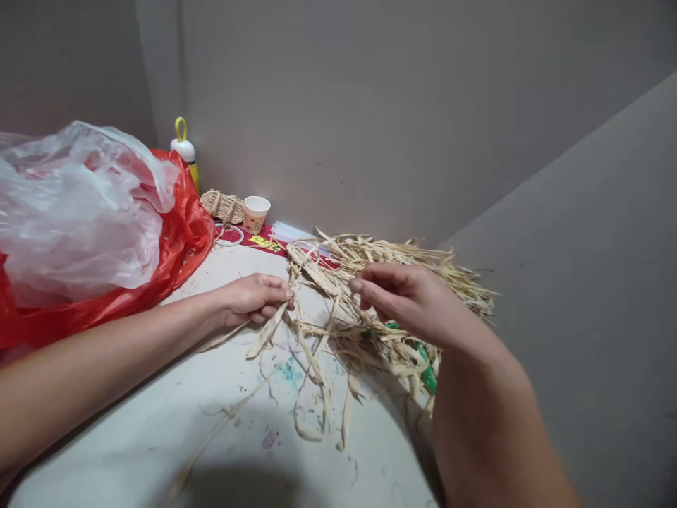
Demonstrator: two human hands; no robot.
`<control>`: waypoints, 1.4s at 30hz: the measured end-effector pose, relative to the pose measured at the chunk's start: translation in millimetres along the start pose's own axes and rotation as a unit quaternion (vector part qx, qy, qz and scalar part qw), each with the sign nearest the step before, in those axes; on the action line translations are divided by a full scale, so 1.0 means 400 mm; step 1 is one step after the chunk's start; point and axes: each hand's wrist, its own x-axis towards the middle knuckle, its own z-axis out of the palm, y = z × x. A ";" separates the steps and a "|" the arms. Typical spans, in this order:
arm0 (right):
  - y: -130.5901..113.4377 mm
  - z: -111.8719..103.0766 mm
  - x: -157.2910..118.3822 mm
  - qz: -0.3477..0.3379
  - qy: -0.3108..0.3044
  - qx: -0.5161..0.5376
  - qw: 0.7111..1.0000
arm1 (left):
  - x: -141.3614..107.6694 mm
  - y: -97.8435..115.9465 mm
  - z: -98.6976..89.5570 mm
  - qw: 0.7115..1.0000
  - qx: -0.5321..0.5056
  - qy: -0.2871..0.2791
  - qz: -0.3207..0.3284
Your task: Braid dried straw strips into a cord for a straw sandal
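Just left of centre, the left hand (258, 298) has its grip pinched tight on a dry, pale strip (269, 331). Right of centre, the right hand (410, 300) has its fingers curled toward the thumb; whether its grip has hold of a strand, I cannot tell. Beyond it, a straw pile (449, 275) spreads at centre right across the white desk (121, 441). Left of the pile stands a paper cup (256, 217); a red bag (193, 236) fills the left.

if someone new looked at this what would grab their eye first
The bright red plastic bag, topped with crumpled translucent plastic, dominates the left of the white table. Next comes the sprawl of dry straw-like strips from the middle to the right. At its left edge, the left hand pinches some, with the right hand raised farther right.
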 end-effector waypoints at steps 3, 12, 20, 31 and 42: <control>0.064 0.007 0.033 0.052 -0.006 -0.050 0.997 | 0.000 -0.001 -0.003 1.000 0.013 -0.011 0.001; 0.085 0.077 0.074 0.069 -0.129 -0.186 0.972 | 0.006 -0.001 -0.026 1.000 -0.007 -0.008 0.019; 0.078 0.101 0.065 0.001 -0.184 -0.195 0.963 | 0.009 0.005 -0.046 0.999 -0.031 -0.015 0.016; 0.108 0.009 0.037 -0.007 -0.078 -0.115 0.990 | 0.017 -0.008 -0.061 0.998 -0.042 -0.035 0.013; 0.109 0.061 0.065 -0.001 -0.159 -0.087 0.983 | 0.006 0.002 -0.057 0.999 -0.035 -0.035 0.005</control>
